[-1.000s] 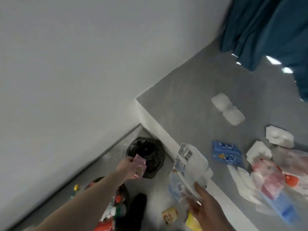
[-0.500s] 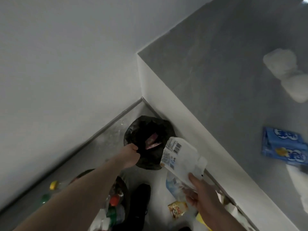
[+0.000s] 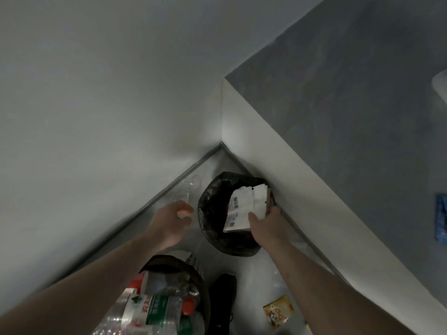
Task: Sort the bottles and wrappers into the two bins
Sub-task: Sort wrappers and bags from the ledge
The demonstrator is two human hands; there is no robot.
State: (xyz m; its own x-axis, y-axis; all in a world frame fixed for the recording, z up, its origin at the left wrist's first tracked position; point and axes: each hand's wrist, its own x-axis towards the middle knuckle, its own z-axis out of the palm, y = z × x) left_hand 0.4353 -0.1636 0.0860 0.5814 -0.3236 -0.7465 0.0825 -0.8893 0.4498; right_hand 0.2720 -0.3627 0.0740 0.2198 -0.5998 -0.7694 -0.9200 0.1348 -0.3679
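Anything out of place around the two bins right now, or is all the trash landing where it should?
Two strays. A yellow printed wrapper lies on the floor beside the near bin of bottles, in neither bin. A clear plastic piece sits on the floor against the wall, left of the black-lined bin. The right hand holds its wrappers over that bin.

Glossy black plastic liner (image 3: pixel 208 213) crinkles round the far bin — the white wrappers (image 3: pixel 244 206) in my right hand (image 3: pixel 266 223) look like smooth, matt paper. Clear, shiny plastic bottles (image 3: pixel 154 308) fill the near bin; the grey counter top (image 3: pixel 350 105) looks matt.
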